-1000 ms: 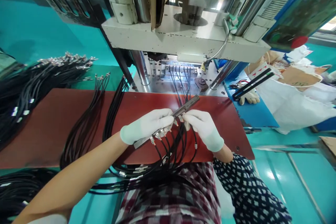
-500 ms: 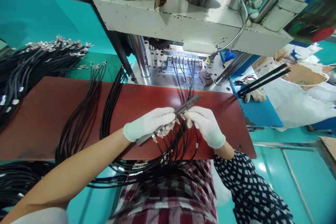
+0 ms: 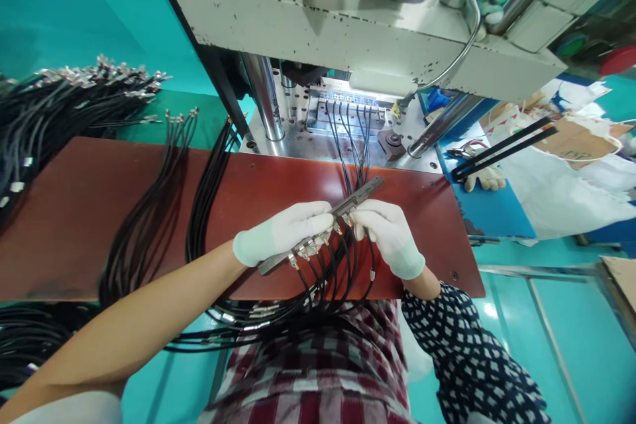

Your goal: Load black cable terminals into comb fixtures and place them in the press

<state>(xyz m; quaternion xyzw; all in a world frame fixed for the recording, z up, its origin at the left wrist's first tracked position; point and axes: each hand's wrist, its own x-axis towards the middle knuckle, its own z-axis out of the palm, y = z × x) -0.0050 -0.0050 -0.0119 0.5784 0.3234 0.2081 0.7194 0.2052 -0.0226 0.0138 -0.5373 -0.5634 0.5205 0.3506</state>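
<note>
My left hand (image 3: 293, 228), in a white glove, is closed round a long grey metal bar (image 3: 358, 196) that slants up to the right above the board. Several black cables (image 3: 332, 271) hang from the bar's near side, their metal connectors (image 3: 304, 251) seated along it. My right hand (image 3: 390, 235), gloved too, pinches a connector at the bar's right part; its fingertips partly hide that connector. Other black cables (image 3: 362, 158) run from behind the bar to a metal die (image 3: 342, 116) in the press.
The press (image 3: 368, 40) stands over the far side of the red-brown board (image 3: 278, 195). Cable bundles (image 3: 169, 179) lie at the left, with a larger pile (image 3: 59, 106) beyond. Right of the board are pliers (image 3: 467, 151), a glove (image 3: 485, 179) and two black bars (image 3: 507, 149).
The camera view has shifted slightly. Both hands keep their hold on the bar and connector, with barely any movement.
</note>
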